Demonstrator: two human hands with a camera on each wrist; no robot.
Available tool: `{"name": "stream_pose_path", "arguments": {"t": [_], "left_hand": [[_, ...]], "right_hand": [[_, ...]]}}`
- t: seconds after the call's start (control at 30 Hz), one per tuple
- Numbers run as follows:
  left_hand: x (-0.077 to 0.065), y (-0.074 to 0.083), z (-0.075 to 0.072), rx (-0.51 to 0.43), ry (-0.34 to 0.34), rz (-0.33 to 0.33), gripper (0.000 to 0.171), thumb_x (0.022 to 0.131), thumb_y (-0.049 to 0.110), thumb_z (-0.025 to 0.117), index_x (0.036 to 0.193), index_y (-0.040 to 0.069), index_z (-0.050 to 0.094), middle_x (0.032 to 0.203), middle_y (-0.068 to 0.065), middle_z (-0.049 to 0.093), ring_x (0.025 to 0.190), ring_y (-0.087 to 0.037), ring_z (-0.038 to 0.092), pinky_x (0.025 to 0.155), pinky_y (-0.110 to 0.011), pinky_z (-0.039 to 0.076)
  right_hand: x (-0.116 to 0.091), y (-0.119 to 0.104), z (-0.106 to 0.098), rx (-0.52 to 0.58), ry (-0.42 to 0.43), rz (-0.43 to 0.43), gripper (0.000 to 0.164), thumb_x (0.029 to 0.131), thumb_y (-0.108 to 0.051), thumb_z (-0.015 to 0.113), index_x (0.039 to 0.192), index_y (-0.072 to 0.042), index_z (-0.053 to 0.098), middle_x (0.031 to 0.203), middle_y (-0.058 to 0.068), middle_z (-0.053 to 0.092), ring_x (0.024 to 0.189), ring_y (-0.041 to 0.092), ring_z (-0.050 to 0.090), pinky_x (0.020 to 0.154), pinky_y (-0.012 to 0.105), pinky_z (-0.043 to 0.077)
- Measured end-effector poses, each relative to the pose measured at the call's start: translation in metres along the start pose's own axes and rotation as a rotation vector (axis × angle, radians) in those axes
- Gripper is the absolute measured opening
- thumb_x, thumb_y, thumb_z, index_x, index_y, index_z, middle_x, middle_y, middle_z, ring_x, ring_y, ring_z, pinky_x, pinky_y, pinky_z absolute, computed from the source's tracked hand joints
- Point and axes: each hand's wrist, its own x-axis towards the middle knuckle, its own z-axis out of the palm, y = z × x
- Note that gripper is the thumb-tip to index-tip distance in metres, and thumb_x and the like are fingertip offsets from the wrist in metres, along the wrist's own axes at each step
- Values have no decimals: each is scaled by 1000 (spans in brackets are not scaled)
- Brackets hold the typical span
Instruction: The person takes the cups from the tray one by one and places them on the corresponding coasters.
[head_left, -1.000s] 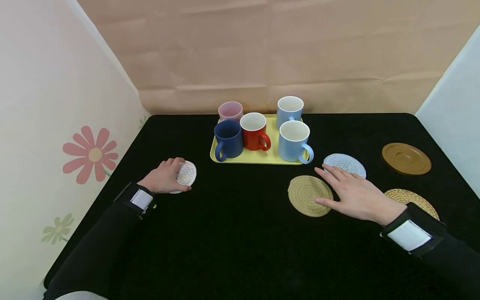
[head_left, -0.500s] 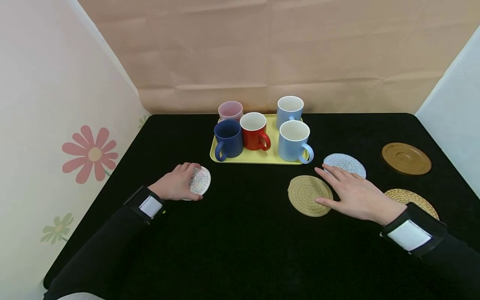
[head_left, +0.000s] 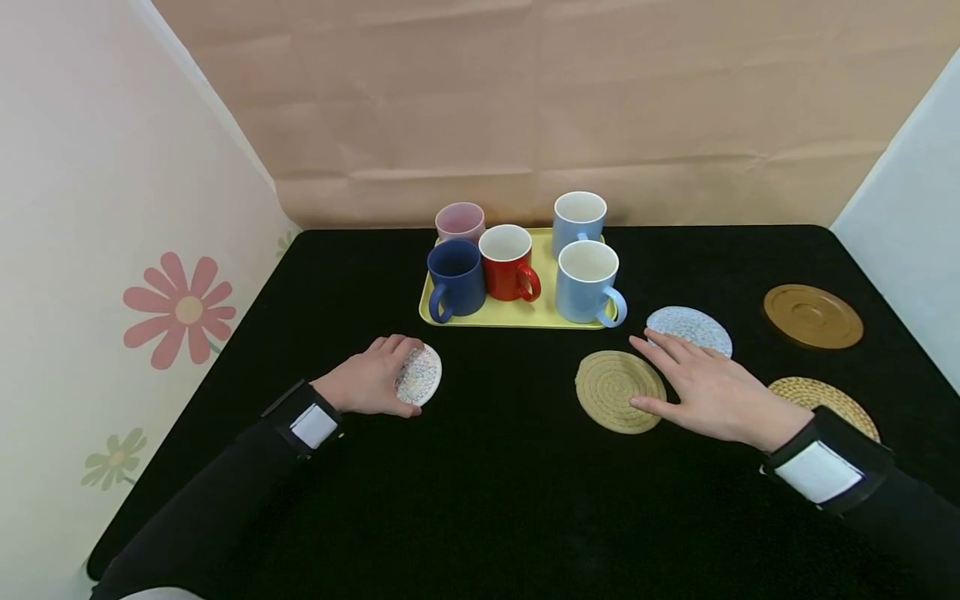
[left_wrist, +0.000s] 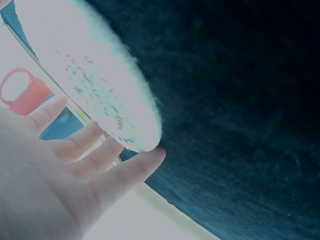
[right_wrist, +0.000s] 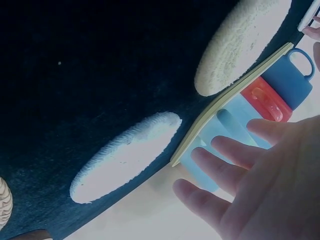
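My left hand (head_left: pixel 371 377) grips a round white coaster with coloured speckles (head_left: pixel 422 377) by its edges, thumb at the near side and fingers at the far side. In the left wrist view the speckled coaster's face (left_wrist: pixel 95 85) shows, fingertips right at its rim. Over on the right, my right hand (head_left: pixel 712 393) is spread with straight fingers and holds nothing. It overlaps the edges of a beige coiled coaster (head_left: pixel 611 392) and a pale blue coaster (head_left: pixel 693 327) in the head view. Both lie on the black table.
A yellow tray (head_left: pixel 510 317) at the back bears several mugs: a dark blue mug (head_left: pixel 467 283), a red mug (head_left: pixel 501 279), a pink mug (head_left: pixel 461 218) and light blue ones. A brown round coaster (head_left: pixel 813 317) and a woven coaster (head_left: pixel 832 396) lie far right.
My left hand has slid the speckled coaster rightward and slightly nearer to me. The right hand, tray and other coasters have stayed put.
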Motion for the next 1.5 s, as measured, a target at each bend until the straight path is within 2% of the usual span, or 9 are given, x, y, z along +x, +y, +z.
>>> {"name": "stream_pose_path", "arguments": {"t": [0.43,0.63,1.33,1.5], "left_hand": [[0,-2,2,0,2,17,92,71,47,82,141,11,36,138,-17,40,121,-34,43,89,-46,50],[0,-1,1,-1,-19,6,93,72,47,82,143,11,34,140,-17,39,122,-33,43,90,-46,49],[0,0,-4,-23,-30,27,94,72,48,82,144,9,34,140,-20,39,122,-35,44,88,-48,50],[0,-5,-4,-40,-40,-19,100,72,57,79,146,10,32,143,-20,37,124,-36,42,89,-50,49]], "right_hand": [[-1,0,2,-4,0,1,83,92,-65,47,150,-7,34,149,28,32,130,48,36,97,67,35],[-2,0,2,-1,0,0,83,92,-65,48,149,-6,35,149,28,33,131,48,36,96,67,35],[-2,3,2,4,-1,-1,84,91,-66,48,149,-6,35,149,28,33,131,48,36,97,67,35],[1,0,6,17,0,-25,87,89,-67,50,149,-6,35,149,27,32,131,47,36,97,66,36]]}}
